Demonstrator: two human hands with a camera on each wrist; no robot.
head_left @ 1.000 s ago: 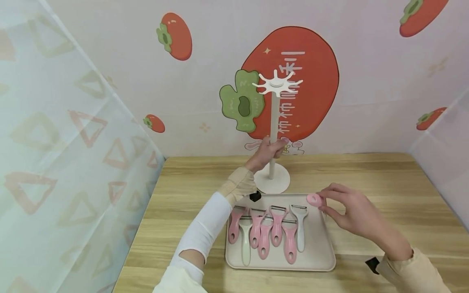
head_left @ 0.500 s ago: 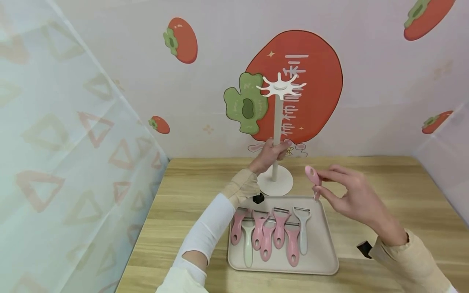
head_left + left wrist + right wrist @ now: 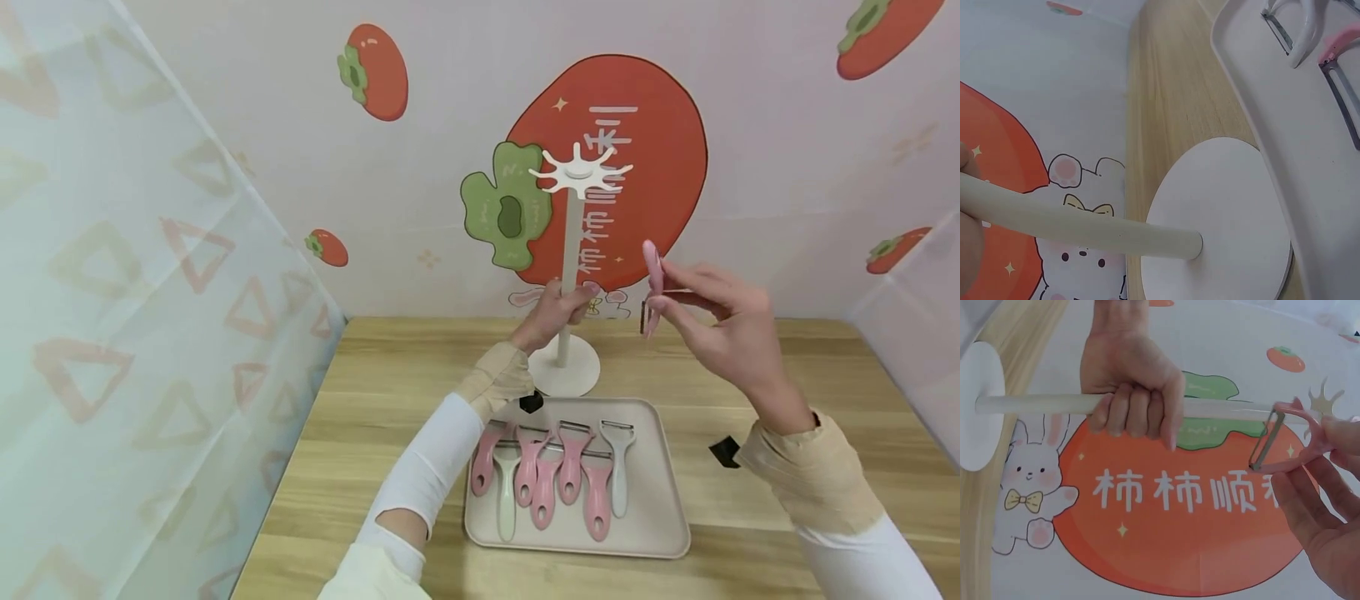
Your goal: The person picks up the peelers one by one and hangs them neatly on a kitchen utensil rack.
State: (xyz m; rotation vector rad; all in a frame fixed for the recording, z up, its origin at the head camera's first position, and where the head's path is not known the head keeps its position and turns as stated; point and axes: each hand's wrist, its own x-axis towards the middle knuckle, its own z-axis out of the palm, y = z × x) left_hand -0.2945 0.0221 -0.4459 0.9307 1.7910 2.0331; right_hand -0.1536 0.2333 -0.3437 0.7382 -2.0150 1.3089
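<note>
My left hand (image 3: 553, 315) grips the pole of a white stand (image 3: 572, 242), fingers wrapped round it in the right wrist view. A ring of white hooks (image 3: 579, 172) tops the pole, and its round base (image 3: 564, 367) rests on the table. To the right of the pole, my right hand (image 3: 723, 321) pinches a pink peeler (image 3: 654, 275) between thumb and fingers. Handle up and blade down, the peeler hangs in the air above the table. In the right wrist view its metal blade (image 3: 1267, 440) overlaps the pole.
In front of the stand lies a beige tray (image 3: 652, 508) holding several pink peelers (image 3: 597, 500), a pale green peeler (image 3: 507, 500) and a light grey peeler (image 3: 618, 467). Behind the wooden table (image 3: 757, 392) rises a wall sheet printed with persimmons (image 3: 637, 92).
My right hand has lifted the pink peeler from the tray's back right corner, up to beside the pole. The left hand keeps its grip on the pole.
</note>
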